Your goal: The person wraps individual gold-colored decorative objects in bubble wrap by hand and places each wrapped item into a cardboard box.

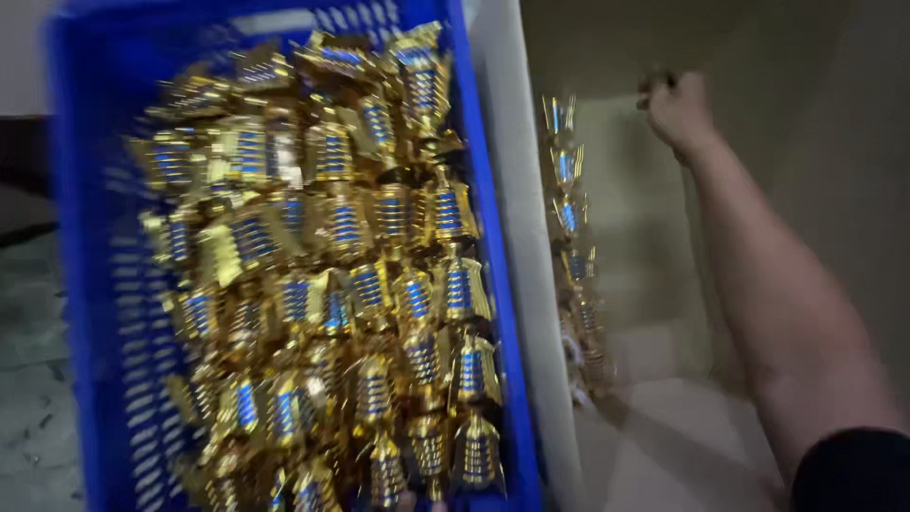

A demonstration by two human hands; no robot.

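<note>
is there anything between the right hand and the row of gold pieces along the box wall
Nothing visible stands between them. The right hand is raised at the far end of the pale box, and the row of gold pieces lines the wall to its left, with open space between. Whether its grip is closed is blurred.

Blue perforated plastic crate [81, 284]: moulded plastic, slotted walls, a mild sheen. Gold, ribbed, blue-banded ornament pieces [341, 284], heaped in the crate well to the left of the closed right hand [678, 109]: a glossy, mirror-like metallic finish is shown; whether metal or plated plastic cannot be told. Pale carton [526, 237], directly below and around the hand: matt, smooth board. Row of identical gold pieces [573, 246] inside it: equally glossy. Dark sleeve [853, 469]: matt cloth.
</note>
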